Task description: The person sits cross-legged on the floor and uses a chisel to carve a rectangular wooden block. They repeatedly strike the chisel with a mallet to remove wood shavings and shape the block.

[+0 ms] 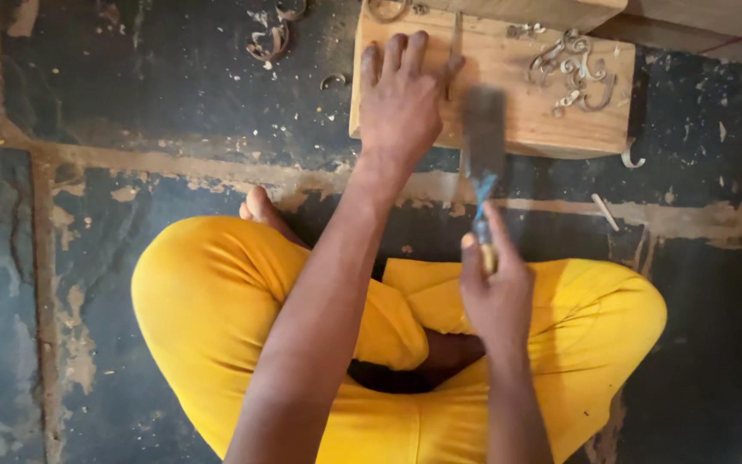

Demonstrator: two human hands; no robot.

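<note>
I sit cross-legged in yellow trousers on a dark floor. A pale wooden block [551, 112] lies in front of me. My left hand [401, 99] rests on the block and holds a thin metal chisel [455, 39] upright against the wood. My right hand [495, 288] grips the handle of a hammer [483, 137], whose blurred dark head hangs over the block's near edge, just right of my left hand. Curled wood shavings [573, 69] lie on the block's right part.
More wood shavings [270, 36] lie on the floor to the block's left. Another wooden plank [560, 10] sits behind the block. The floor is dark and worn, with pale cracked seams [45, 283]. A small wood sliver [605, 212] lies at the right.
</note>
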